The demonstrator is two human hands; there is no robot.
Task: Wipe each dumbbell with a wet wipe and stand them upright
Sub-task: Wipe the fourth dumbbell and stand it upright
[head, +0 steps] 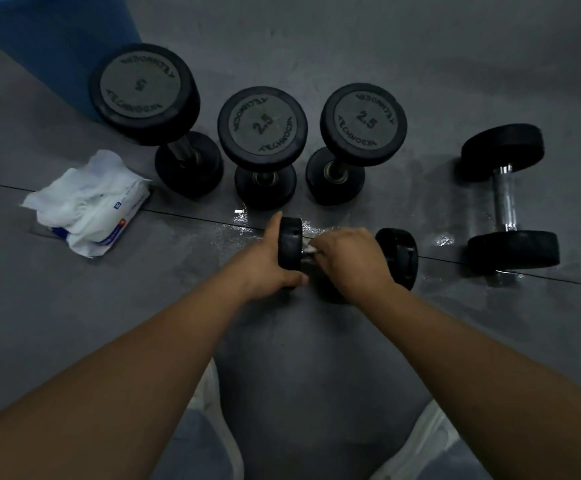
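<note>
A small black dumbbell [398, 256] lies on its side on the grey floor in front of me. My left hand [270, 263] grips its left head. My right hand [349, 258] is wrapped round its handle with a white wet wipe [310, 250] peeking out between the fingers. Three dumbbells stand upright behind: one marked 5 [143, 93] at the left and two marked 2.5 [262, 128] [363, 124]. Another dumbbell [509, 195] lies on its side at the right.
An open pack of wet wipes [90, 206] lies on the floor at the left. A blue object [47, 39] stands at the back left. Wet patches shine on the floor [351, 53] around the dumbbells. My knees are at the bottom edge.
</note>
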